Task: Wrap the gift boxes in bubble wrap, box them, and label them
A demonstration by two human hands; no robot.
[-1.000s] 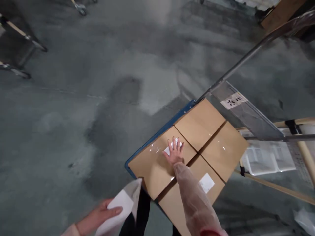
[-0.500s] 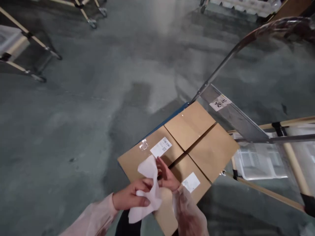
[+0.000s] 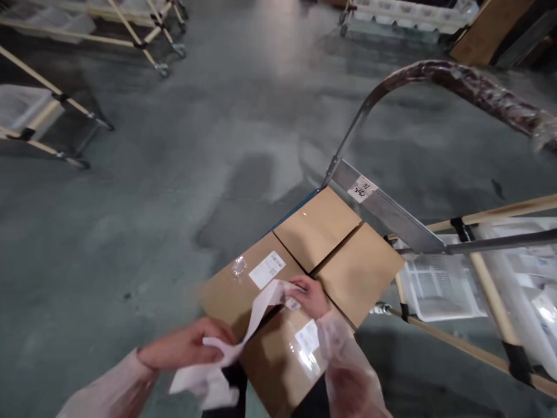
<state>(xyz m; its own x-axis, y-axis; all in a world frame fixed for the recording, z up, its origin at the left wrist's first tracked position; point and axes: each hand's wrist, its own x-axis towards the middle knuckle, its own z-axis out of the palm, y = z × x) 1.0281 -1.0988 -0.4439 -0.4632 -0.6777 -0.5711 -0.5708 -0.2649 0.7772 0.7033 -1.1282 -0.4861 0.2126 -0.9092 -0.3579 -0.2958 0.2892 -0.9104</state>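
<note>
A long strip of white paper (image 3: 256, 313) stretches between my two hands above the cardboard boxes. My left hand (image 3: 185, 343) is closed on its crumpled lower part, which hangs loose at the end. Fingers of my right hand (image 3: 311, 297) pinch the upper end, beside a small printed label (image 3: 292, 303). Beneath my hands lie the nearest box (image 3: 278, 360), with a white label (image 3: 307, 337) and shiny tape on its top, and the left box (image 3: 230, 290), which bears a barcode label (image 3: 267, 270).
The boxes sit on a trolley with a blue edge (image 3: 296, 210), a metal crossbar (image 3: 391, 215) and a plastic-wrapped handle (image 3: 435, 71). A wheeled rack holding a white basket (image 3: 439, 284) stands close on the right. More wheeled racks (image 3: 56, 96) are at the upper left.
My hands have moved apart, left hand to the left and right hand to the right and up. The paper, bunched before, is now stretched between them. The view has shifted slightly.
</note>
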